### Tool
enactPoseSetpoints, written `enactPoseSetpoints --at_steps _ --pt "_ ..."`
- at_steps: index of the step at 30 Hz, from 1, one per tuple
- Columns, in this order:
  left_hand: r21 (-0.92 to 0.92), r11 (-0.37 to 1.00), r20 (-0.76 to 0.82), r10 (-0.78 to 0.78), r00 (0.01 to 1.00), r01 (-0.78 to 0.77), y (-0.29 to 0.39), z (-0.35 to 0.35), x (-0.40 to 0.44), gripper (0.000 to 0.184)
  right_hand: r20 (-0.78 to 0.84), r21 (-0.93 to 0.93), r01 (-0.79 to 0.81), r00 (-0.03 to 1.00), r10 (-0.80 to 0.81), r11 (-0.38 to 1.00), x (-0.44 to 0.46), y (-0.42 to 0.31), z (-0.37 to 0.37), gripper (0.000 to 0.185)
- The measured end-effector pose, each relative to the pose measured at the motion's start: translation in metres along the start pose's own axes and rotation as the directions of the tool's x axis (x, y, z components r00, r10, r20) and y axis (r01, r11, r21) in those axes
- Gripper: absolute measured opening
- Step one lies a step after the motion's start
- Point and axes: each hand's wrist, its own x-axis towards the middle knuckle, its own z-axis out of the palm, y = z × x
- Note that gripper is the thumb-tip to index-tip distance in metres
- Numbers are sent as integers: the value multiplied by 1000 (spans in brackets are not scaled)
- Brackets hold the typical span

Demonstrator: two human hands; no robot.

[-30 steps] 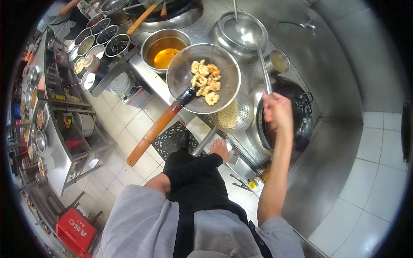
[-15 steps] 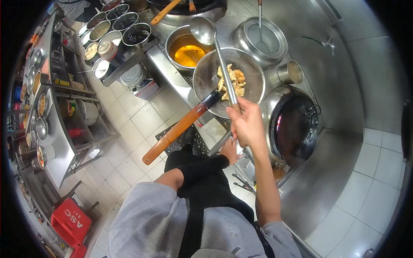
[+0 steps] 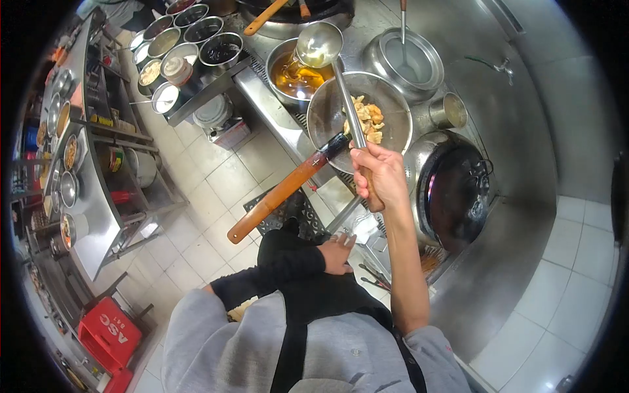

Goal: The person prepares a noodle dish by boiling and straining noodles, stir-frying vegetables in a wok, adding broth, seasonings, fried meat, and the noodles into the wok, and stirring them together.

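the steel desk (image 3: 373, 23) spreads widest in front of the person, bare metal shining around the cookware; at its right sits a dark wok (image 3: 462, 190), ringed by a steel surround; past the wok i see a round steel pot (image 3: 373, 62); farther left is an open pan (image 3: 288, 99) of amber liquid (image 3: 285, 73); a mesh strainer (image 3: 324, 118) sits between pan and wok, its rim overlapping the pan from this angle, its wooden handle (image 3: 282, 196) slanting out past the desk's edge; across the strainer runs a ladle (image 3: 347, 98), its bowl up at the pan, though i cannot tell whether the two touch; the right hand (image 3: 383, 177) has its fingers closed round the ladle's grip; the left hand (image 3: 337, 254) is held low by the person's dark apron (image 3: 321, 301), near the desk's edge, and i cannot tell how far its fingers are spread or whether they have hold of anything; a steel cup (image 3: 449, 111) stands between the round pot and the wok; smallest are the golden pieces (image 3: 370, 116), lying in the strainer, partly behind the ladle's shaft.
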Motion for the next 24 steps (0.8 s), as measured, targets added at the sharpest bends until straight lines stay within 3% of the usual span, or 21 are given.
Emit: enactPoseSetpoints --at_steps 5,9,13,16,17,18,19,20,21,24 --pt "-74 997 -15 -16 1000 15 14 -22 -37 94 115 373 -33 993 -10 927 -31 -1 -27 30" --pt "-20 1000 -6 18 1000 -18 36 -27 -44 92 228 679 -99 970 -81 727 -60 13 -64 31" --pt "-51 997 -22 63 998 -64 61 -17 -47 87 157 776 -19 974 -164 631 -113 22 -114 32" --pt "-3 998 -6 69 998 -69 73 -6 -48 84 -47 725 144 986 -160 673 -167 27 -158 31" --pt "21 998 -2 67 998 -67 78 -2 -48 83 -210 558 265 962 -176 786 -187 27 -168 30" --pt "42 997 0 63 998 -63 82 1 -49 82 -349 231 265 921 -175 936 -202 31 -181 29" --pt "56 994 5 90 996 -90 87 4 -49 82 -469 -114 171 859 -205 979 -216 34 -195 29" --pt "75 992 30 96 995 -98 92 7 -49 83 -554 -430 5 788 -269 903 -228 37 -207 28" --pt "90 991 51 98 994 -103 97 12 -49 84 -550 -776 -167 651 -523 608 -237 45 -217 28" --pt "135 983 99 107 989 -120 112 28 -49 84 -476 -865 -174 586 -656 472 -272 63 -250 27"
